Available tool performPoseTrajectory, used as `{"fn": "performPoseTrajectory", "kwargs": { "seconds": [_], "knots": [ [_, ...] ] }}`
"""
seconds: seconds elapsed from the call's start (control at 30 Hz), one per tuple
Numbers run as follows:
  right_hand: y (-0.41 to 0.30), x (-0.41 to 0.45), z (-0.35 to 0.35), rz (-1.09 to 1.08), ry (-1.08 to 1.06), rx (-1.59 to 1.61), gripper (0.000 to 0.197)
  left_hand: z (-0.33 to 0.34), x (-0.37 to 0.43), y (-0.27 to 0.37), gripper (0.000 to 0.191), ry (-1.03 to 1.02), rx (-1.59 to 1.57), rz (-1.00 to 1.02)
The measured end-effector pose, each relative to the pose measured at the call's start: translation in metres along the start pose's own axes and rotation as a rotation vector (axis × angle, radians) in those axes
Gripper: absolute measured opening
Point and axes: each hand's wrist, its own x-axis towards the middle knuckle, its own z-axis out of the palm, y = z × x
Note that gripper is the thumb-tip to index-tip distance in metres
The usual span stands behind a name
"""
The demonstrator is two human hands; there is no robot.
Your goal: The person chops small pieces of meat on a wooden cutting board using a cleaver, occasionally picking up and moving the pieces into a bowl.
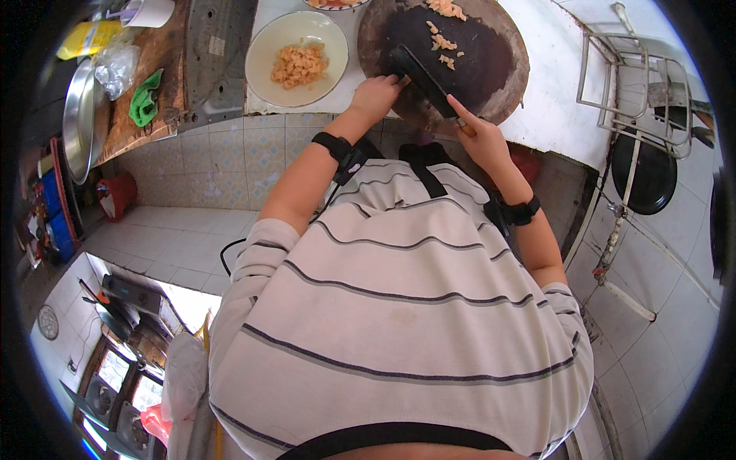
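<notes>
My right hand (482, 138) grips the wooden handle of a dark-bladed cleaver (424, 79). The blade slants over a round chopping board (517, 69), edge-on to the view. Beside the blade, at the board's near left rim, is my left hand (375, 99). Its fingertips are bent in close to the blade, and I cannot tell whether they pinch anything. Small pale orange pieces of what looks like raw meat (443, 42) lie on the board past the blade. To the left, a cream bowl with a dark rim (261, 63) contains many similar chopped pieces (299, 64).
Part of a patterned dish (336, 4) shows at the top edge. On the left are a green cloth (145, 99), a metal basin (80, 123) and a plastic bag (117, 68). A wire rack (598, 72) and black pan (644, 172) are at the right wall.
</notes>
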Motion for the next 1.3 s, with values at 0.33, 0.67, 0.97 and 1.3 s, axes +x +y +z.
{"fn": "performPoseTrajectory", "kwargs": {
  "seconds": [0.33,0.67,0.97,1.3],
  "knots": [
    [0.004,-0.012,-0.007,-0.014,-0.014,0.021,0.067,-0.005,0.006,0.001,0.038,-0.181,0.110,0.016],
    [-0.017,0.037,0.015,-0.079,0.054,-0.056,0.073,-0.006,0.008,0.005,0.037,-0.183,0.044,-0.072],
    [0.043,0.021,0.002,-0.146,0.226,-0.052,0.074,-0.005,0.007,0.004,0.048,-0.162,0.074,-0.074],
    [0.020,0.011,-0.010,-0.121,0.139,0.133,0.074,-0.005,-0.003,0.003,0.050,-0.138,0.045,-0.070]
  ]
}}
